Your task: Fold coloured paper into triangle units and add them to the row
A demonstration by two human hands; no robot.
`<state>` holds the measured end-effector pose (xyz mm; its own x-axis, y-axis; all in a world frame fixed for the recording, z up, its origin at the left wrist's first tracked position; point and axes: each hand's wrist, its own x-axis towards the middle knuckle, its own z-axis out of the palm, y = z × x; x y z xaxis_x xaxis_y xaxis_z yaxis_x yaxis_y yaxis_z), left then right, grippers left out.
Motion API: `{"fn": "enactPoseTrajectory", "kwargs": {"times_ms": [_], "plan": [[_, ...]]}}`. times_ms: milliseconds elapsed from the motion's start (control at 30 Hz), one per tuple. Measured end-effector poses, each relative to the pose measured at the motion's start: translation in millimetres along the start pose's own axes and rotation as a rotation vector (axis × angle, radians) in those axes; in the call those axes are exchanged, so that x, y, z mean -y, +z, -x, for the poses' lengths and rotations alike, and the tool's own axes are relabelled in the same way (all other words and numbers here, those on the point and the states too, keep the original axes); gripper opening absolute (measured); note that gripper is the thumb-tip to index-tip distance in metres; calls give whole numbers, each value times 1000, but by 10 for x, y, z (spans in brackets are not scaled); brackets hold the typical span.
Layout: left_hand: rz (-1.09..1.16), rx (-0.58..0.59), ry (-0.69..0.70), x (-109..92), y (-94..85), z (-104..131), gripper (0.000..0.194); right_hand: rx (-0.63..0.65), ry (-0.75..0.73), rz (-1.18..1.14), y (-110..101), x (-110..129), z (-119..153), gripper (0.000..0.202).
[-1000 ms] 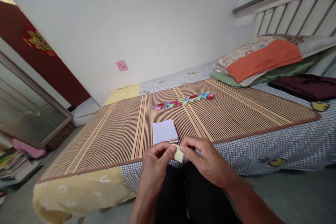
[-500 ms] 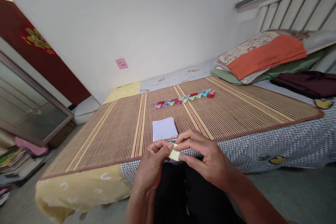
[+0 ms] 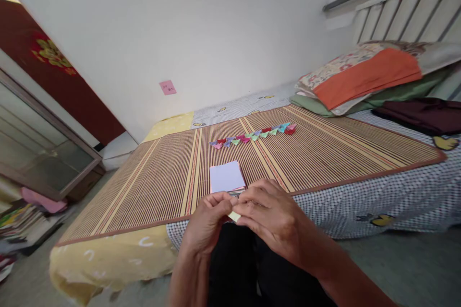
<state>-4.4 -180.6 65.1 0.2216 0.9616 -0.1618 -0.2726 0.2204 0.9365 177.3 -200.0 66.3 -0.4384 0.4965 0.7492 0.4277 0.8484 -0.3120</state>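
Between my two hands is a small pale yellow piece of folded paper [image 3: 234, 216], mostly covered by fingers. My left hand [image 3: 212, 216] pinches its left side between thumb and forefinger. From the right, my right hand [image 3: 266, 211] closes over the paper, its fingertips meeting the left thumb. Just beyond the hands lies a stack of square paper [image 3: 226, 176], pale lavender on top. Farther back on the mat, a row of small folded paper pieces [image 3: 254, 135] in pink, red, green and blue runs slantwise.
A striped bamboo mat [image 3: 154, 177] covers much of the bed, over a checked sheet [image 3: 334, 206]. Folded bedding [image 3: 367, 76] and dark cloth [image 3: 418, 112] lie at the right. A pink note [image 3: 167, 87] is on the wall. Books [image 3: 21, 223] are piled at the left.
My right hand has moved left and closed in over the yellow paper, so less of it shows. My left hand keeps its pinch almost in place.
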Motion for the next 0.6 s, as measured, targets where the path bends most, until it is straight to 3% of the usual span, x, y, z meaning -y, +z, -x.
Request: {"fn": "enactPoseTrajectory", "kwargs": {"times_ms": [167, 367, 600], "plan": [[9, 30, 4, 10, 15, -2, 32, 16, 12, -12, 46, 10, -30, 15], [-41, 3, 125, 35, -14, 1, 23, -40, 58, -2, 163, -1, -8, 16], [-150, -3, 208, 22, -12, 45, 25, -109, 152, -204, 195, -37, 12, 14]]}}
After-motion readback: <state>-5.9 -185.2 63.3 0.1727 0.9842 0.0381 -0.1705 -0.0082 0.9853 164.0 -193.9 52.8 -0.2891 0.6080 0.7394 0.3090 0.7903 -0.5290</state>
